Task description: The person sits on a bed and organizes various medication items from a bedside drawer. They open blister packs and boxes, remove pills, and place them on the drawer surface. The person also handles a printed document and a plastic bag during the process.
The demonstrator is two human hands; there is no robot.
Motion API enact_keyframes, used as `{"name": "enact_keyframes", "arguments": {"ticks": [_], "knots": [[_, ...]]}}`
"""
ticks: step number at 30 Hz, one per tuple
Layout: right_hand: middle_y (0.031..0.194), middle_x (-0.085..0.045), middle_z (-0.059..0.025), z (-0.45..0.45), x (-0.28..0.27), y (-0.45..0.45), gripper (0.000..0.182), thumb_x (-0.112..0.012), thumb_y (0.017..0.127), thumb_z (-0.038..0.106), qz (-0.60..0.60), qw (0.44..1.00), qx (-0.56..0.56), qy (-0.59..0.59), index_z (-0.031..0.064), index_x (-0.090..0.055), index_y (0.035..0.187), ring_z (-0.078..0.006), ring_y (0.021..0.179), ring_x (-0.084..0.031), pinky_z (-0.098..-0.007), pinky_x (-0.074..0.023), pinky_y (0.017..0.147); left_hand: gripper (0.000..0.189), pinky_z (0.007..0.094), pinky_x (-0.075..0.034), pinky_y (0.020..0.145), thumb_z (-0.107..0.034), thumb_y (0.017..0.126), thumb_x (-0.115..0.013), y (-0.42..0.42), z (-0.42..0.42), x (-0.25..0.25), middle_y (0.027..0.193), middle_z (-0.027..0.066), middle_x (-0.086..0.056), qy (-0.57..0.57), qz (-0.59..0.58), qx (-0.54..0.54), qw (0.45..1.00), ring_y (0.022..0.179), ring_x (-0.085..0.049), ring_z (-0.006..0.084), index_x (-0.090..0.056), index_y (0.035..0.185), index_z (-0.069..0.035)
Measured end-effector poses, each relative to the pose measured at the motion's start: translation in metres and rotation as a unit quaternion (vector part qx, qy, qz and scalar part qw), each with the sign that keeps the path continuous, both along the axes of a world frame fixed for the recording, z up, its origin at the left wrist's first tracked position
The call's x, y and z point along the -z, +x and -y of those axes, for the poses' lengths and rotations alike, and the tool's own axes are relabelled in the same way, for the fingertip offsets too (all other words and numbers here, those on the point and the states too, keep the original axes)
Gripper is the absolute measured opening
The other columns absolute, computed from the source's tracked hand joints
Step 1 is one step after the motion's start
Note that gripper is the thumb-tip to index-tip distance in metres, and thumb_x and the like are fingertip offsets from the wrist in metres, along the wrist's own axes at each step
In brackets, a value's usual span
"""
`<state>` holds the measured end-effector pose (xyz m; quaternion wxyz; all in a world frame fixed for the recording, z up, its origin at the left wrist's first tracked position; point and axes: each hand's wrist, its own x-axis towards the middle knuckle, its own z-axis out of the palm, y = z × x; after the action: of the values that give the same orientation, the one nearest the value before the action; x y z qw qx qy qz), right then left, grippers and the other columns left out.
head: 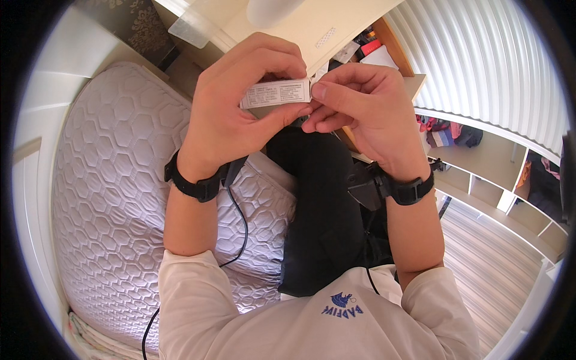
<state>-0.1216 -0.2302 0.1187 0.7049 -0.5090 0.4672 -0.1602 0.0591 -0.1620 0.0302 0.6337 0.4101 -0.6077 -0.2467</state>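
A small white cardboard box (276, 93) with fine print on its side lies sideways in my left hand (243, 94), between the thumb and the curled fingers. At the box's right end, my right hand (360, 101) pinches with thumb and forefinger what looks like the end flap. The right fingertips partly hide that end, so what exactly they grip is hard to see. Both hands are raised above my lap, near the edge of a cream table. Each wrist wears a black strap with a dark device on it.
The cream tabletop (297, 31) lies beyond my hands, with a clear plastic sheet (193, 27) at its left corner. An open compartment beside it holds a red box (371, 47) and other items. A quilted mattress (117, 157) is at left; shelving with clothes (463, 135) stands at right.
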Motion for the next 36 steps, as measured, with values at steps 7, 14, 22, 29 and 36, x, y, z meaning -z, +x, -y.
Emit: {"name": "enact_keyframes", "arguments": {"ticks": [7,14,22,29,36], "knots": [[0.079,-0.071,-0.0128,-0.007,-0.011,0.009,0.014,-0.068,0.091,0.004,-0.09,0.99,-0.031,-0.104,-0.0101,-0.069,0.093,-0.0167,0.067,-0.073,-0.0239,-0.0596,0.059,0.035,0.0302,-0.051,0.079,-0.004,0.067,-0.085,-0.001,-0.002,0.0,0.102,0.0107,-0.068,0.016,0.029,-0.006,0.999,0.09,-0.066,0.0224,-0.066,0.097,-0.002],[0.078,-0.071,-0.0097,-0.015,-0.017,0.012,0.013,-0.065,0.091,0.003,-0.108,0.985,-0.023,-0.135,-0.009,-0.07,0.091,-0.0156,0.067,-0.072,-0.0231,-0.0589,0.059,0.035,0.0298,-0.052,0.078,-0.001,0.066,-0.084,-0.002,-0.002,-0.003,0.102,0.0101,-0.068,-0.006,0.046,-0.021,0.999,0.089,-0.066,0.0226,-0.066,0.097,-0.002],[0.077,-0.073,-0.0114,-0.023,-0.012,0.01,0.012,-0.07,0.084,0.003,-0.157,0.95,-0.054,-0.266,-0.0055,-0.071,0.092,-0.0146,0.065,-0.073,-0.0244,-0.0551,0.06,0.038,0.0303,-0.052,0.081,0.005,0.064,-0.081,-0.011,-0.005,-0.006,0.102,0.011,-0.068,0.014,0.045,-0.042,0.998,0.09,-0.066,0.024,-0.066,0.097,-0.002],[0.094,-0.072,-0.0115,-0.025,0.012,0.003,0.022,-0.066,0.084,-0.002,-0.028,0.919,-0.053,-0.389,-0.0029,-0.072,0.105,-0.0146,0.075,-0.069,-0.0248,-0.0525,0.065,0.037,0.0293,-0.051,0.086,0.006,0.069,-0.08,-0.006,-0.002,0.0,0.107,0.0089,-0.066,0.02,-0.03,-0.066,0.997,0.097,-0.064,0.0189,-0.064,0.102,-0.002],[0.104,-0.069,-0.0113,-0.027,0.015,0.008,0.027,-0.063,0.092,-0.005,-0.043,0.909,-0.091,-0.404,-0.0053,-0.068,0.118,-0.0146,0.084,-0.067,-0.0248,-0.0544,0.075,0.035,0.0265,-0.053,0.083,0.004,0.074,-0.078,-0.004,0.001,0.008,0.104,0.0072,-0.064,0.036,-0.108,-0.046,0.992,0.09,-0.065,0.0154,-0.064,0.106,0.0]]}}
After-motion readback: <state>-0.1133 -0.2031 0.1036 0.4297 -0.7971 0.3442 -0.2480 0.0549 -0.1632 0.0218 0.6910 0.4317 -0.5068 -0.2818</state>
